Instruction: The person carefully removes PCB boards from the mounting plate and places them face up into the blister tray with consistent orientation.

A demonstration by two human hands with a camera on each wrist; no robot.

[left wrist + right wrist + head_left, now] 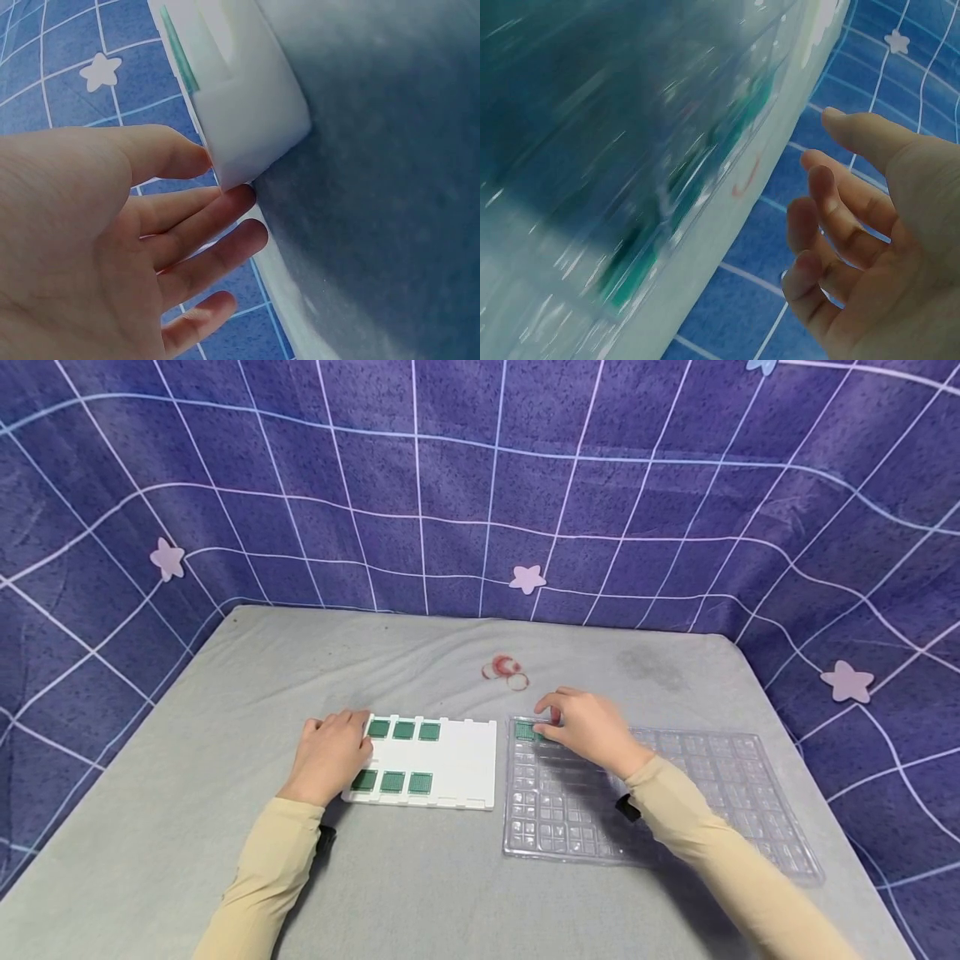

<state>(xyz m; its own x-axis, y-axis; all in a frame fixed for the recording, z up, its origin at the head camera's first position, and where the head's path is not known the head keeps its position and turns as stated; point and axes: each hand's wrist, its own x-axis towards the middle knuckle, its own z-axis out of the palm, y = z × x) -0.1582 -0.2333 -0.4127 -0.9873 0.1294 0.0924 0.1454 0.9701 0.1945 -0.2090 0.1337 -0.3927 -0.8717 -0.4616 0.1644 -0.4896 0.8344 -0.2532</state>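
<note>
My left hand (330, 756) is at the left end of a white slotted tray (468, 760). In the left wrist view, the thumb and fingertips pinch the tray's edge (255, 127). Small square green circuit boards sit in the tray in two rows, three along the back (403, 730) and three along the front (392, 782). My right hand (592, 727) is over the back left corner of a clear plastic compartment tray (551, 810). A green circuit board (524, 731) lies in that corner, near the thumb. The right wrist view shows this hand's fingers loosely bent and apart, with nothing between them.
Both trays lie side by side on a grey cloth-covered table (420, 877), a narrow gap between them. Reddish ring-shaped marks (506, 668) show on the cloth behind. A blue grid-patterned curtain (450, 485) with stars encloses the back and sides.
</note>
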